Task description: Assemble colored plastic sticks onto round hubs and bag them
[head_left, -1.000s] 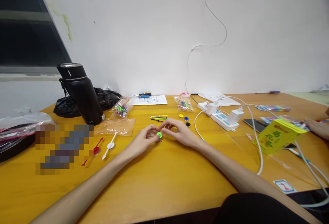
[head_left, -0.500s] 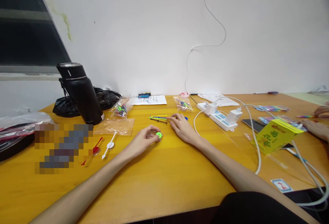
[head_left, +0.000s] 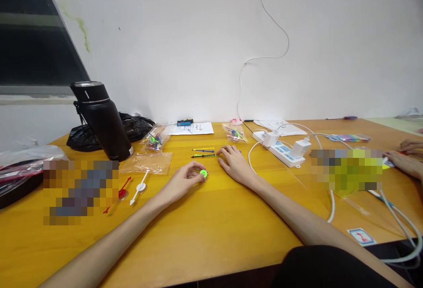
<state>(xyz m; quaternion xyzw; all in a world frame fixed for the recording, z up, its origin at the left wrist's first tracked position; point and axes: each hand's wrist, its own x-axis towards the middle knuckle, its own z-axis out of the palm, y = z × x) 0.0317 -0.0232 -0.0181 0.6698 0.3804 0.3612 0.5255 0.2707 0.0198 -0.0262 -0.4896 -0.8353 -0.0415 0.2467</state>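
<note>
My left hand (head_left: 183, 182) pinches a small bright green disc (head_left: 203, 173) with a clear part under it, just over the table. Further right, my right hand (head_left: 234, 163) rests on the table with its fingers apart. Its fingertips are at the right ends of several thin plastic arrows: a yellow arrow (head_left: 199, 149), a blue arrow (head_left: 206, 151) and, nearer me, green and black ones lying close together. Whether the fingertips touch them I cannot tell. A bit of blue shows behind this hand. To the left lie a white arrow spinner (head_left: 141, 187) and a red arrow spinner (head_left: 122, 194).
A flat clear bag (head_left: 155, 163) and a black bottle (head_left: 104, 122) stand left. Bags of coloured parts (head_left: 152, 141) lie further back. At right are a power strip (head_left: 284, 154) with white cables, a blurred yellow object (head_left: 353, 171) and another person's hands (head_left: 405, 163).
The arrows, fanned and crossing before, now lie more nearly parallel. My right hand has shifted slightly right. My left hand keeps its pinch on the green disc.
</note>
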